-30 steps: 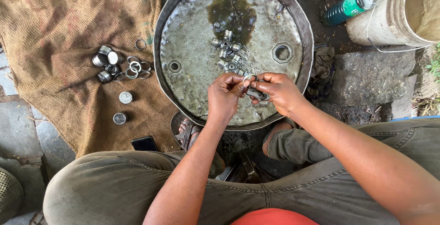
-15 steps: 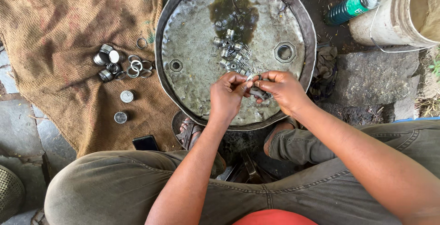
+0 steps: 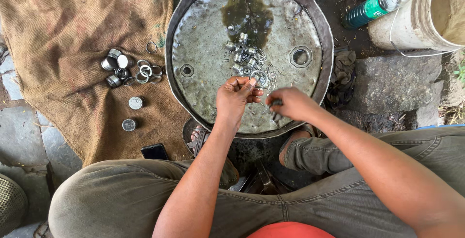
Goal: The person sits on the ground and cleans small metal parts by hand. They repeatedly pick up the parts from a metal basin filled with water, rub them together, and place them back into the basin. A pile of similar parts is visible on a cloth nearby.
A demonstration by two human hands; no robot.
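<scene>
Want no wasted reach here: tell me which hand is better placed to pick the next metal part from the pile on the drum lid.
Probably the left hand: its fingers, holding a small ring, sit just below the pile of parts. The right hand is farther away, closed on a dark piece.

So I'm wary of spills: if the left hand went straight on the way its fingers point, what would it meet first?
Probably the cluster of small metal parts on the drum lid, just beyond the left hand; depth is unclear.
</scene>
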